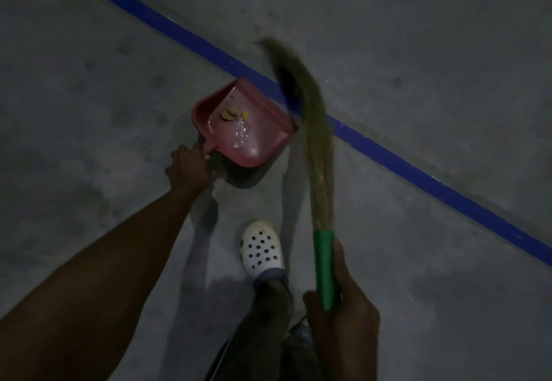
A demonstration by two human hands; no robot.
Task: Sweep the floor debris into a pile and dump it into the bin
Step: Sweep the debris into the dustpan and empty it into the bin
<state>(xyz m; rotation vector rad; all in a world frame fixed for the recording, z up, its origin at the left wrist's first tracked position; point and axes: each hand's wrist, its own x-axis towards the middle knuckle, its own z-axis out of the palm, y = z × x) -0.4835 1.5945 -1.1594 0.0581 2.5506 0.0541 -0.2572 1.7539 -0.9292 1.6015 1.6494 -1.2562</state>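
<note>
R hand [343, 315] gripped broom [318, 147] by its green handle; L hand [188, 168] clenched handle of dustpan [263, 150], debris [231, 113] lying inside pan, near floor's blue line [418, 171]. Risk: pan tipping fwd, or bristles clipping it, could spill scraps.

Arms: left forearm [104, 261] and left hand [188, 168] are shown bare | right hand [340, 315] is shown bare | foot: a white clog [262, 249] pierced with round dark holes is worn | leg: dark trousers [263, 327] are worn, the cuff [270, 276] seen as a lighter grey-blue band.
</note>
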